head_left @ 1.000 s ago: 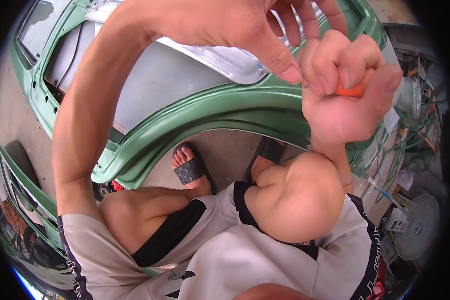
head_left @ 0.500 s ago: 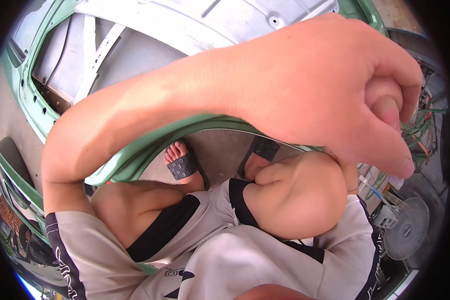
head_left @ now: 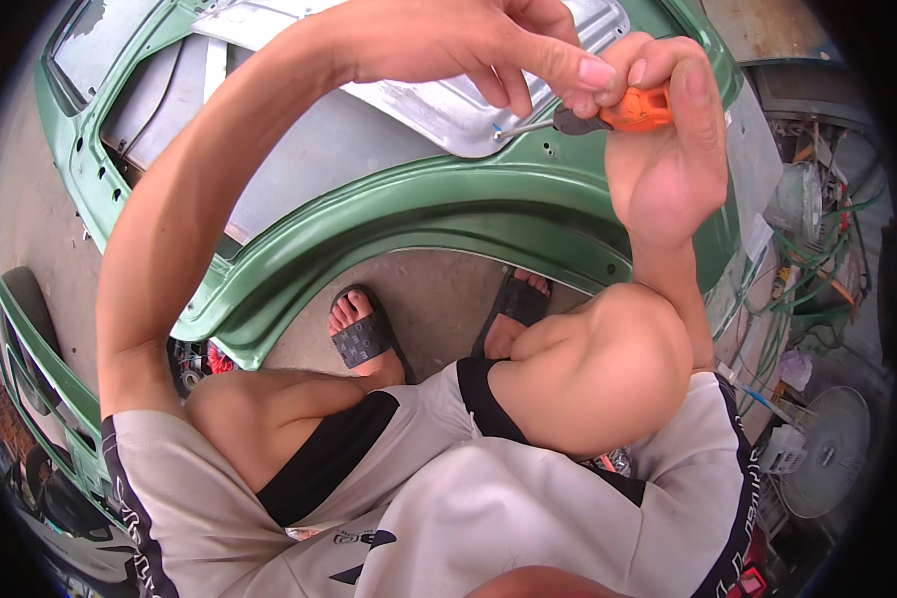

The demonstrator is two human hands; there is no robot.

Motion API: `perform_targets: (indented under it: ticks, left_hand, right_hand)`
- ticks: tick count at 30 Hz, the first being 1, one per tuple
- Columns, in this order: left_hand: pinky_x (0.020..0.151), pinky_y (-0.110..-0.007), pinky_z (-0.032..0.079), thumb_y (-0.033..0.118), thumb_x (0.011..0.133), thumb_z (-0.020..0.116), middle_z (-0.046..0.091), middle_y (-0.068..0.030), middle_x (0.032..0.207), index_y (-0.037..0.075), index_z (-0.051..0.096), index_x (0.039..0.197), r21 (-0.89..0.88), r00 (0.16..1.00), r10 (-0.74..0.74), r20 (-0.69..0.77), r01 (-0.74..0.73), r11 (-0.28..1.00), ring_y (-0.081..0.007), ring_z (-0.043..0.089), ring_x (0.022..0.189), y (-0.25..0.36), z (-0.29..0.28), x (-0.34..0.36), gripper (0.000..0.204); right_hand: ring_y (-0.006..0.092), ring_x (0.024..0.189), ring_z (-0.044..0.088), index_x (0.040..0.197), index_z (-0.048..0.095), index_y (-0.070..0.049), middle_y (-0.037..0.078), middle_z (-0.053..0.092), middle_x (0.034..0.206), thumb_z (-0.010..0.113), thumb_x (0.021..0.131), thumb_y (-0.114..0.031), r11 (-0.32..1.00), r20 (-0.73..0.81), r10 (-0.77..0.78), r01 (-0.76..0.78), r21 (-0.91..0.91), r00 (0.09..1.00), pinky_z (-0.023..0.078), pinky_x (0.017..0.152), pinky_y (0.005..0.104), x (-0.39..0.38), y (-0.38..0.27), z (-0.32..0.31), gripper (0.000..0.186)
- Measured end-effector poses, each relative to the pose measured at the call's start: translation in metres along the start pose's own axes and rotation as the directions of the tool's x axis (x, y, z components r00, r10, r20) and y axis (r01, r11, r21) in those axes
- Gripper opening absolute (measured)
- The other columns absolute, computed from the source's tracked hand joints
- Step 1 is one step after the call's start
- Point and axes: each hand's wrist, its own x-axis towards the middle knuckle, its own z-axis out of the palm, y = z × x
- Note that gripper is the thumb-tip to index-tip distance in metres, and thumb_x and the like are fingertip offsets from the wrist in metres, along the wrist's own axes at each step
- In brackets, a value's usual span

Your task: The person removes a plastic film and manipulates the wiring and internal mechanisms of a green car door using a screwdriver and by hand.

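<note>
My right hand [head_left: 668, 149] is closed on the orange and dark grey handle of a screwdriver [head_left: 643, 108]. Its thin shaft points left, with the tip at a small blue bit near the lower corner of a silver metal panel [head_left: 439, 115]; whether tip and panel touch, I cannot tell. Above the tool, my left hand [head_left: 448, 45] reaches across from the left. Its thumb lies against the right hand's fingertips by the handle, while other fingers hang loose and apart. Behind the panel is a green vehicle body [head_left: 369, 204] with a curved wheel arch.
My bent knees and sandaled feet [head_left: 364, 324] are below the wheel arch. To the right lie tangled green hoses [head_left: 817, 259] and a round fan [head_left: 825, 453]. A separate green door frame [head_left: 45, 369] stands at the left.
My left hand has moved up and away from close in front of the view. The screwdriver in my right hand, hidden before, now shows with its tip at the panel.
</note>
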Motion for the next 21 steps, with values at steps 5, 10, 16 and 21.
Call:
perform_targets:
  ticks: [5,10,16,21]
  left_hand:
    - [0.074,-0.023,0.051,0.022,0.092,0.08,0.073,-0.0021,0.092,0.002,0.072,0.102,0.099,0.997,0.075,-0.032,-0.072,0.993,-0.0058,0.063,0.081,-0.016,-0.013,0.009,0.023]
    - [0.102,-0.036,0.05,0.013,0.086,0.081,0.072,-0.0079,0.117,0.0,0.066,0.128,0.323,0.995,0.009,0.1,-0.041,0.945,-0.0177,0.066,0.107,-0.01,0.002,-0.004,0.047]
    - [0.099,-0.035,0.048,0.024,0.09,0.078,0.072,-0.0073,0.113,0.005,0.072,0.117,0.544,0.995,-0.098,-0.011,0.088,0.834,-0.0181,0.064,0.109,-0.014,0.014,0.01,0.034]
    - [0.104,-0.033,0.046,0.025,0.091,0.079,0.075,-0.0074,0.113,0.003,0.071,0.119,0.461,0.999,0.036,0.017,-0.039,0.886,-0.0174,0.067,0.108,-0.013,0.008,0.009,0.037]
  right_hand:
    - [0.0172,0.062,0.041,0.074,0.039,-0.011,0.008,0.048,0.068,0.043,0.109,-0.035,0.987,0.022,0.093,-0.089,-0.137,0.995,0.038,0.06,0.0338,-0.009,-0.003,-0.001,0.043]
    - [0.0101,0.054,0.039,0.064,0.054,-0.001,0.004,0.047,0.059,0.065,0.091,-0.019,0.93,0.262,0.365,-0.363,-0.06,0.893,0.031,0.053,0.0276,0.008,-0.019,-0.011,0.035]
    - [0.0122,0.057,0.048,0.073,0.061,-0.001,0.005,0.055,0.064,0.06,0.099,-0.021,0.975,0.077,0.215,-0.209,-0.08,0.974,0.038,0.055,0.0274,0.016,0.002,-0.002,0.034]
    - [0.0133,0.058,0.047,0.074,0.055,-0.003,0.007,0.054,0.068,0.051,0.104,-0.03,0.959,-0.197,-0.076,0.018,-0.283,0.977,0.036,0.054,0.0271,0.0,0.009,0.014,0.041]
